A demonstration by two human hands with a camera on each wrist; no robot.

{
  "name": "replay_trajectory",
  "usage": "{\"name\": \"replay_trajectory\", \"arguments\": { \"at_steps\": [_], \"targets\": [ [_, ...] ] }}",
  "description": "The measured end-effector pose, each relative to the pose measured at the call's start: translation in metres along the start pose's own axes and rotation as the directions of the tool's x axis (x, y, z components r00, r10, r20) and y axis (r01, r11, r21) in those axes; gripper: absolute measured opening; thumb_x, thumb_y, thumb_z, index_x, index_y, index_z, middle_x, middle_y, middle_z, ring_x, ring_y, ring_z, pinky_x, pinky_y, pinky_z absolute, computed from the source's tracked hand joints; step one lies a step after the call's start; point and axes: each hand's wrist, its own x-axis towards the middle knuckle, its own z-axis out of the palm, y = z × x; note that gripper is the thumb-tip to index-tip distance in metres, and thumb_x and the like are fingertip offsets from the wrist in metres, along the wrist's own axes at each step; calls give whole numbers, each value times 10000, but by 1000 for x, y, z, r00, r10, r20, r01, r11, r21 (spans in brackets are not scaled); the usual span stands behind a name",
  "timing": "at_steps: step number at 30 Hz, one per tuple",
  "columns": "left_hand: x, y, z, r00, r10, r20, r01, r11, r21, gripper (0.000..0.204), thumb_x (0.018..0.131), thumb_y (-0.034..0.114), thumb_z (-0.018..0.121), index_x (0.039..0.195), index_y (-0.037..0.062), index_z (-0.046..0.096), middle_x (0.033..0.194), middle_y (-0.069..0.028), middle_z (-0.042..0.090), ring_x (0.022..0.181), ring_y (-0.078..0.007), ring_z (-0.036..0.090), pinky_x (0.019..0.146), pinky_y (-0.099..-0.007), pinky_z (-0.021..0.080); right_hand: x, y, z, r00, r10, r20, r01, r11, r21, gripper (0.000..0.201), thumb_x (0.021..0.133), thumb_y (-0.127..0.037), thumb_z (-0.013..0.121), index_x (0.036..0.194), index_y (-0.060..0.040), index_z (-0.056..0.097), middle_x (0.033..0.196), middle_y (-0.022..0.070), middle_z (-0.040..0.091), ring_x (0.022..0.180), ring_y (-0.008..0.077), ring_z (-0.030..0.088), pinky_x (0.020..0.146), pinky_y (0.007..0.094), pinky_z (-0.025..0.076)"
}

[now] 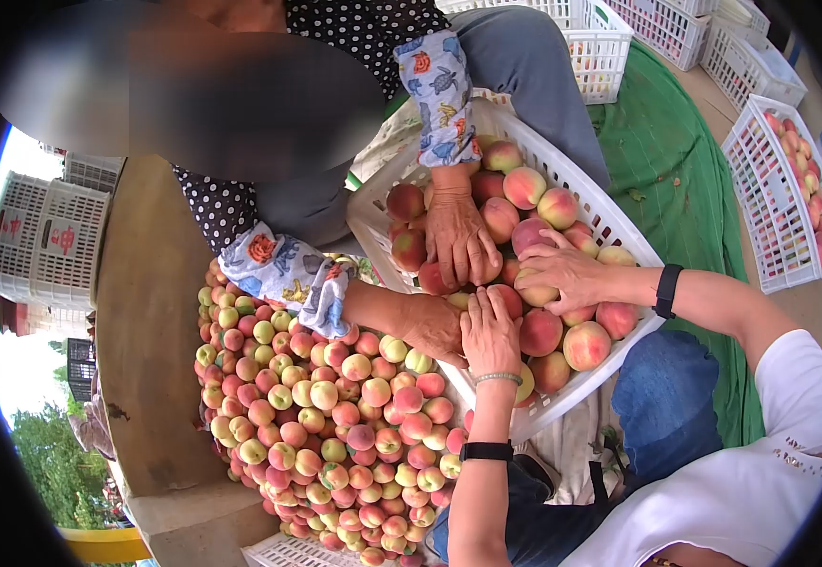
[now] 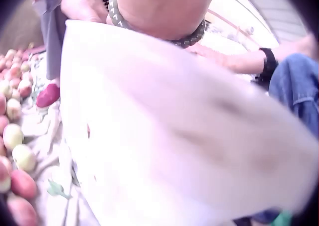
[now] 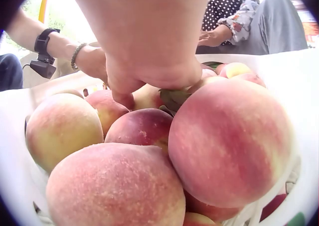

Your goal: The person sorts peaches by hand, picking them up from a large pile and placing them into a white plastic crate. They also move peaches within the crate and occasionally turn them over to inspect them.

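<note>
A white crate (image 1: pixel 642 241) full of large peaches (image 1: pixel 587 346) sits between two people. My right hand (image 1: pixel 567 272) reaches in from the right, its fingers curled over a yellowish peach (image 1: pixel 536 289). In the right wrist view this hand (image 3: pixel 154 61) bends down among the peaches (image 3: pixel 117 186), near a green leaf (image 3: pixel 174 100). My left hand (image 1: pixel 490 335) lies over peaches at the near side, fingers extended; the crate wall (image 2: pixel 174 136) hides them in the left wrist view. Opposite, another person's hand (image 1: pixel 458 231) rests on peaches, and their other hand (image 1: pixel 434 326) is at the crate's rim.
A large heap of smaller peaches (image 1: pixel 335 406) lies left of the crate on a cloth (image 2: pixel 45 151). Another white crate of peaches (image 1: pixel 789 194) stands at right on the floor, beside a green sheet (image 1: pixel 666 170). Stacked crates (image 1: pixel 47 236) stand at far left, beyond a low wall (image 1: pixel 155 331).
</note>
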Motion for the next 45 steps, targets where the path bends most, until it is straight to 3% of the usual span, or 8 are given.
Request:
{"name": "replay_trajectory", "arguments": {
  "at_steps": [13,20,29,32,35,39,41,45],
  "targets": [
    [37,-4,20,975,-22,223,-42,960,277,304,905,362,572,996,74,609,897,-93,695,1000,-226,592,996,-437,308,-2,6,8,999,-44,-23,46,994,99,520,558,-197,732,1064,-118,640,1075,122,592,1170,325,494,1121,517,241],
    [33,-13,-13,964,47,262,-66,996,67,568,758,274,740,1250,78,535,1281,-119,569,1063,-278,594,1007,-461,368,-6,7,9,998,-48,-33,50,996,79,562,558,-202,760,1099,-126,628,1088,117,598,1204,318,471,1125,521,241],
    [20,-16,-3,953,-95,288,131,986,-108,629,740,276,768,1299,96,543,1275,-95,602,1108,-258,597,983,-412,405,-8,-8,8,995,-15,101,19,999,-40,581,707,-227,708,1261,-127,564,1294,115,519,1351,309,345,1169,525,153],
    [16,-27,1,977,-53,207,81,988,-128,551,764,322,739,1224,70,570,1131,-97,650,1080,-287,599,982,-416,398,-12,-14,-1,972,86,220,-58,990,-128,661,825,-360,603,1419,-152,400,1473,145,343,1430,309,209,1180,510,98],
    [23,-37,-73,868,-122,481,286,916,-283,577,801,307,734,1269,24,548,1205,-184,624,1096,-325,607,959,-413,460,-13,-22,-7,983,55,173,-38,994,-99,731,866,-459,582,1486,-194,299,1557,140,210,1460,316,130,1181,513,79],
    [-27,-78,-152,891,-182,415,322,899,-298,507,835,239,711,1278,47,558,1112,-176,658,1061,-286,640,889,-359,500,8,-39,1,980,-83,182,95,994,-60,804,850,-532,594,1507,-224,247,1585,127,132,1469,340,79,1169,554,61],
    [-65,-92,-174,899,-271,344,382,868,-316,472,843,202,702,1259,29,559,1095,-143,674,1033,-248,654,870,-361,505,17,-55,12,981,-180,69,182,983,-27,749,822,-523,630,1442,-196,366,1496,151,304,1426,349,195,1129,560,172],
    [-146,-102,-187,795,-406,451,575,741,-348,480,845,216,703,1241,-9,553,1126,-189,653,961,-307,657,801,-382,520,28,-83,11,883,-289,370,272,957,97,591,766,-486,691,1209,-124,542,1133,144,513,1208,301,419,948,509,351]
  ]
}}
